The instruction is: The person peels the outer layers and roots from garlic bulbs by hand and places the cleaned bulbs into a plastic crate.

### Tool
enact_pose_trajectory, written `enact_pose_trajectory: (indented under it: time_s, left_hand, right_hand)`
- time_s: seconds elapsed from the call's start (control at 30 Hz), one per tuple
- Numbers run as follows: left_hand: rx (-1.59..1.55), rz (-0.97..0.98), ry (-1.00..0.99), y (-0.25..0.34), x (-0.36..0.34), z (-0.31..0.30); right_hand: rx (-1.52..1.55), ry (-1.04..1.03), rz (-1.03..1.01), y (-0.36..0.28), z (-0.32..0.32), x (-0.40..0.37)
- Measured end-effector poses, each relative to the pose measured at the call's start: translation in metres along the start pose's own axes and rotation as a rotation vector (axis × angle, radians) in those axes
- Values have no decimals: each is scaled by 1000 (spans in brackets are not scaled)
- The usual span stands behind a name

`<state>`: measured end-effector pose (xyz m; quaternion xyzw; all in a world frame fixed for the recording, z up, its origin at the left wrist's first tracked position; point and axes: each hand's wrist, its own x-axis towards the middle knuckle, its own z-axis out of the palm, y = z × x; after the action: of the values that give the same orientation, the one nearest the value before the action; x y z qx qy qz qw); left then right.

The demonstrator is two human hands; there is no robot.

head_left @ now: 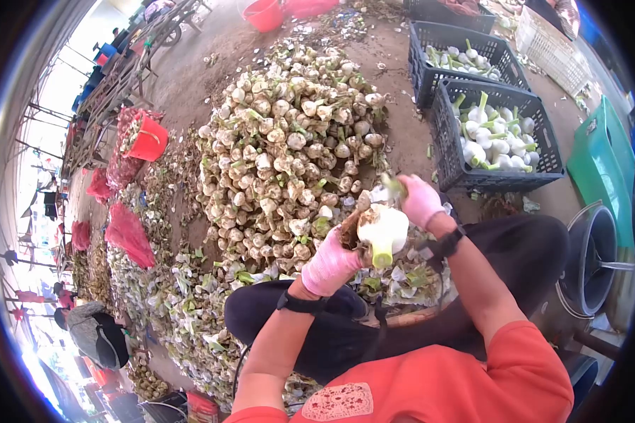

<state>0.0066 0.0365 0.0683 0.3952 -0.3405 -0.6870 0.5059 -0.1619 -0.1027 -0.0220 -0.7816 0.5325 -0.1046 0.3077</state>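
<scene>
My left hand, in a pink glove, is closed around a large garlic bulb. The bulb is white and peeled on the side facing me, with a cut green stem end pointing down. Brown, dirty outer skin still shows by the left fingers. Just above and right of the bulb is my right hand, also gloved in pink, its fingers pinched on a greenish strip of garlic skin, smeared by motion. Ahead of both hands lies a big heap of unpeeled garlic.
Dark crates at the right hold white garlic bulbs. Beside them stand a green tub and a metal bucket. Peelings cover the ground at the left. A red bucket stands farther off, and a person is at lower left.
</scene>
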Motion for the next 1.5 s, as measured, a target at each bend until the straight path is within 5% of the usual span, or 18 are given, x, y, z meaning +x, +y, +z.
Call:
enact_pose_trajectory:
  time_s: [0.17, 0.23, 0.27, 0.37, 0.63, 0.7, 0.87, 0.97, 1.03, 1.1, 1.17, 1.23, 1.3, 1.33, 1.4, 1.5]
  left_hand:
    - [141, 96, 62, -5, 9, -9]
    - [121, 88, 124, 2, 8, -5]
    - [119, 88, 124, 5, 8, -4]
    - [157, 52, 145, 9, 11, -3]
    - [-326, 74, 79, -5, 6, -8]
    - [-480, -67, 130, -6, 7, -7]
    - [-426, -214, 127, -12, 6, -21]
    - [-546, -159, 65, -11, -4, -22]
    - [-395, -137, -38, -1, -11, -15]
    - [-468, -39, -76, 0, -3, -10]
    - [394, 54, 88, -5, -1, -16]
    - [245, 24, 114, -10, 6, -23]
    - [-402, -45, 38, -4, 5, -25]
    - [-372, -65, 122, 0, 6, -17]
    - [-422, -25, 118, 1, 11, -11]
    - [-470, 39, 86, -5, 12, -12]
  right_hand:
    - [27, -88, -257, -10, -40, -22]
    - [916, -407, -145, -32, -75, -28]
    - [931, -392, -240, -43, -89, -34]
    - [826, -347, -307, -60, -93, -43]
    - [463, -77, -411, -74, -85, -47]
    - [375, 64, -453, -79, -81, -49]
    - [471, -78, -375, -71, -71, -44]
    - [307, 41, -396, -51, -43, -26]
    - [15, 28, -128, -16, -7, -10]
    - [-49, -67, -72, 14, 14, -8]
    - [147, -259, -163, 19, 18, -17]
    - [212, -261, -118, -13, -10, -22]
    - [655, -49, -465, -33, -32, -25]
    - [651, -48, -467, -44, -47, -31]
    - [1181, -384, -227, -59, -67, -43]
    - [1009, -195, -321, -71, -62, -49]
